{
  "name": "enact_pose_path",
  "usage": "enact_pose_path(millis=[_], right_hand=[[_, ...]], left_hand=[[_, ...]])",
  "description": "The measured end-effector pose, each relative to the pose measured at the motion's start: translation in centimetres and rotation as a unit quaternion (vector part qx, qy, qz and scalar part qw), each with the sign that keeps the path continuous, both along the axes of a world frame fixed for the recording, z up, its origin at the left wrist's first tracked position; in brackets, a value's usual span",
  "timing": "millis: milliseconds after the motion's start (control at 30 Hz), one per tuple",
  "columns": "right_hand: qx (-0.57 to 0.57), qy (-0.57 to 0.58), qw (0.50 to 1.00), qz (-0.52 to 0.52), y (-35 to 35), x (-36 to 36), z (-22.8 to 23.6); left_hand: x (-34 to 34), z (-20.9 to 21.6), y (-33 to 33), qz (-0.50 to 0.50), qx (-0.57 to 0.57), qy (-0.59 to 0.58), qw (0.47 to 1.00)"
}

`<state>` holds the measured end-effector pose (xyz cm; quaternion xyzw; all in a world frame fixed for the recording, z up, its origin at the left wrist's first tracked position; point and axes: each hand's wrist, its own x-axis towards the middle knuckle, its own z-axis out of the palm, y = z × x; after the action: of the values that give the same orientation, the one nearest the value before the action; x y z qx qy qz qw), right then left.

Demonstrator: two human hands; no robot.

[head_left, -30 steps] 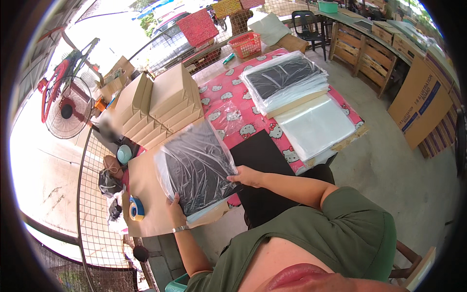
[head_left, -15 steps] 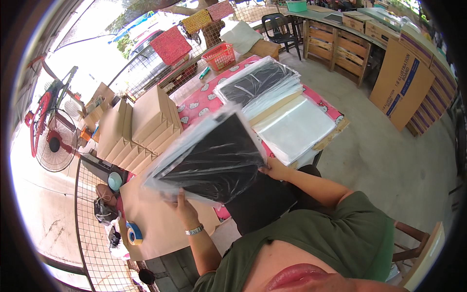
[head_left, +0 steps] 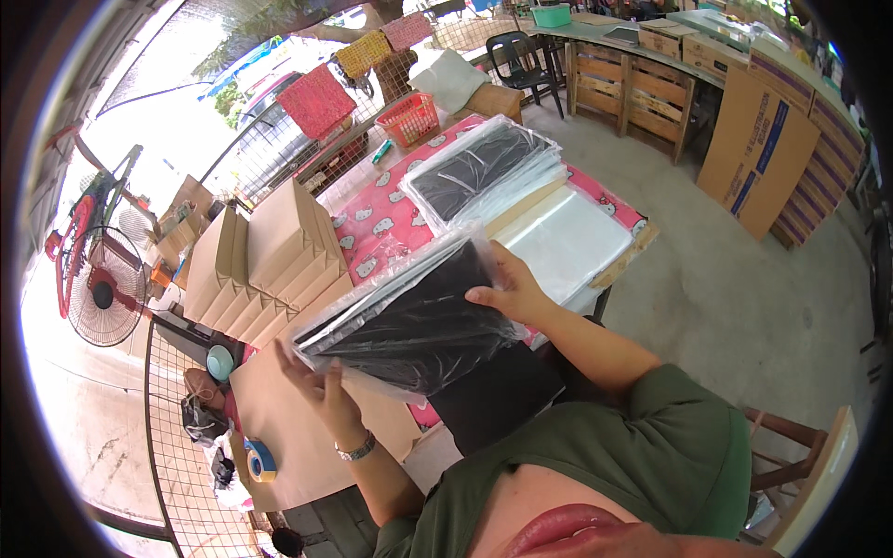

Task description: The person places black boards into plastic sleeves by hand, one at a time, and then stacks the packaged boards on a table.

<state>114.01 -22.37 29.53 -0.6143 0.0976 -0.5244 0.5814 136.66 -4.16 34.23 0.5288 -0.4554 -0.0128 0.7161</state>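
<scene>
A stack of black sheets in clear plastic sleeves is tilted up in front of me. My right hand grips its right edge, thumb on the front and fingers behind. At the lower left corner is my left hand, its fingers stretched out and apart beside the plastic. Below the stack, a plain black panel lies close to my body. More sleeved black sheets form a pile on the pink patterned table cover. Nearer me is a pile of clear plastic sleeves.
Folded brown cardboard is piled at the left, with a brown sheet before it. A roll of blue tape lies on that sheet. A red basket stands at the back; a fan is far left.
The sleeved stack has come lower and tilted more toward edge-on. My right hand has shifted up its right edge. My left hand has moved left, and its fingers have spread.
</scene>
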Motion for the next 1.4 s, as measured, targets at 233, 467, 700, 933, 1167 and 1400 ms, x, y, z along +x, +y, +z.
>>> enact_pose_path(millis=[233,467,700,933,1167,1400], right_hand=[[0.013,0.064,0.997,-0.029,3.0,-1.1,4.6],[0.059,0.141,0.988,-0.027,1.4,1.8,-4.6],[-0.082,0.271,0.957,-0.066,1.6,2.0,-2.2],[-0.477,0.315,0.817,-0.074,2.8,3.7,6.8],[-0.495,0.468,0.732,0.000,2.9,6.7,1.5],[-0.426,0.534,0.725,-0.086,-2.1,0.4,1.8]], left_hand=[[-5.4,2.0,0.4,-0.004,-0.051,-0.001,0.999],[-2.0,-4.3,-1.0,0.028,0.039,0.087,0.995],[-3.8,-9.5,0.9,0.047,0.224,0.211,0.950],[-5.0,-9.8,1.3,0.408,0.036,-0.072,0.910],[-5.4,-5.1,-0.2,0.194,0.312,-0.458,0.809],[-3.9,-6.2,0.4,0.199,0.312,-0.446,0.815]])
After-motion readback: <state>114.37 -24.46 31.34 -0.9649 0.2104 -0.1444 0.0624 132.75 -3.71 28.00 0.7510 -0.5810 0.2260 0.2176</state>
